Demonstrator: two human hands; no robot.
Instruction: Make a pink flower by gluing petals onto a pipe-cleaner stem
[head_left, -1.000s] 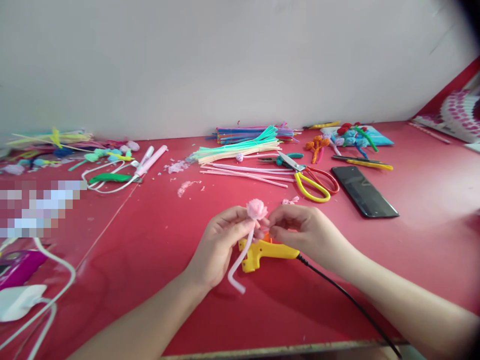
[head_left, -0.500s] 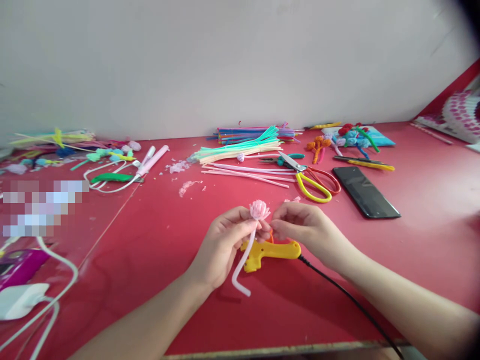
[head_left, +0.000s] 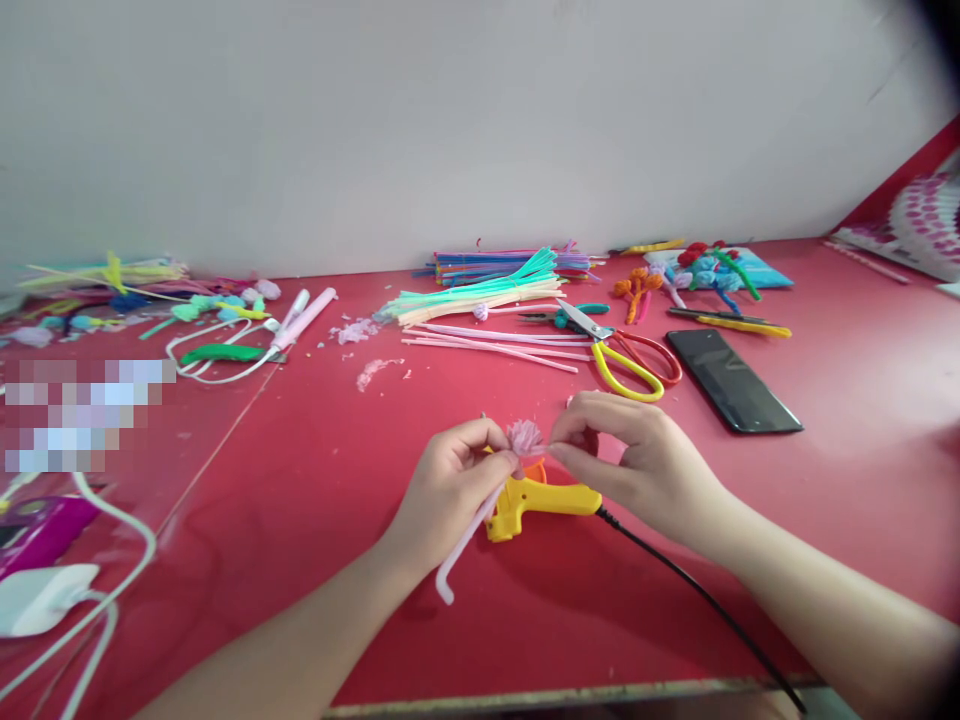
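My left hand [head_left: 457,480] pinches a pink fuzzy flower [head_left: 525,436] just under its head. Its pale pipe-cleaner stem [head_left: 469,545] slants down to the left and bends at the tip. To the right of the bloom, my right hand [head_left: 630,450] has thumb and forefinger closed on a small pale pink strip [head_left: 538,450] at the flower's side. Whether that strip is joined to the flower, I cannot tell. Behind and below both hands lies a yellow glue gun [head_left: 559,498] with an orange trigger, its nozzle end partly hidden by my left hand.
Scissors [head_left: 630,365], pliers [head_left: 570,315] and a black phone [head_left: 731,380] lie beyond my right hand. Pipe-cleaner bundles [head_left: 480,290] and loose pink stems [head_left: 495,348] are at the back. A black cord [head_left: 690,580] runs to the front edge; white cables [head_left: 142,530] lie left.
The flower head has tipped toward the right and its stem end has swung left. My right fingers now meet a pale strip at the bloom's side.
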